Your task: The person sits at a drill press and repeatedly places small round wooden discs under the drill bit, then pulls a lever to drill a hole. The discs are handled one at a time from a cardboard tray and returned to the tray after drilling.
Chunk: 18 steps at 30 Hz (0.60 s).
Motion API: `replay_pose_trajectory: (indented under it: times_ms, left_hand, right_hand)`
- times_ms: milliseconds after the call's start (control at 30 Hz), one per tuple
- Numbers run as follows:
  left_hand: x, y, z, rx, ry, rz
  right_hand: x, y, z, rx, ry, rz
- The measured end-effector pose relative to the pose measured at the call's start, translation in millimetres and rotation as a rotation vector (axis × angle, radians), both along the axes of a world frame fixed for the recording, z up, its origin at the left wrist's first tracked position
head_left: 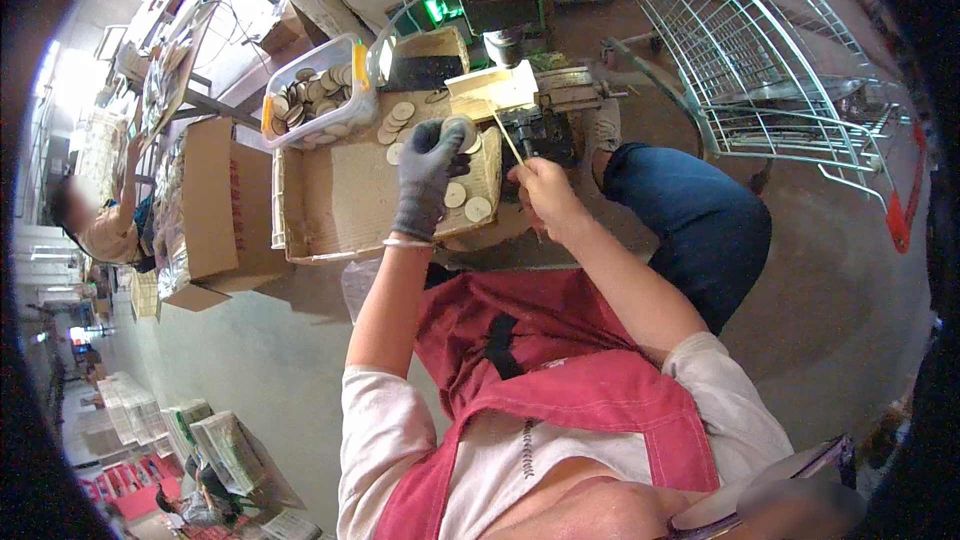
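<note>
My left hand (426,180), in a grey glove, is closed with thumb and fingers on a pale round disc (459,133). Bare and without a glove, my right hand (546,195) grips a thin, light wooden stick (507,139), whose far end points up toward a yellowish block-like piece (493,90) on the machine. Beneath my gloved hand is a shallow crate (335,202) lined with cardboard. Several loose pale discs (478,208) lie in it, some with a small dark mark at the centre.
A clear bin (325,122) with orange handles, full of discs, stands at the crate's far left. Beyond the stick is a dark machine (535,130) with a green light. A wire cart (760,70) stands right, an open carton (225,210) left. Another person (110,230) works farther left.
</note>
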<state>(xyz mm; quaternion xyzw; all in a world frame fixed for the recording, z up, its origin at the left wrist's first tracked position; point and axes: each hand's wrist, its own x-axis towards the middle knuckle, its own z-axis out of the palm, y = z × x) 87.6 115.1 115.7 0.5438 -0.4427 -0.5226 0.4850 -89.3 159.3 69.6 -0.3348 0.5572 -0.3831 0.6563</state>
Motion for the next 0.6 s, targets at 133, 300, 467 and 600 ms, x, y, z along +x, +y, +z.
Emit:
replay_pose_trajectory:
  times_ms: [133,300,467,600]
  left_hand:
    - [-33,-43,-27,-0.067,-0.054,-0.045]
    - [-53,-101,-85,-0.101,-0.204,0.047]
    - [-48,-110,-100,-0.221,-0.341,0.12]
    - [-37,-108,-98,-0.281,-0.275,-0.088]
  right_hand:
    - [-15,43,25,0.06,-0.138,-0.128]
    - [-46,48,55,-0.032,-0.241,-0.234]
    - [-70,46,75,-0.102,-0.384,-0.284]
    - [-85,52,107,-0.144,-0.484,-0.309]
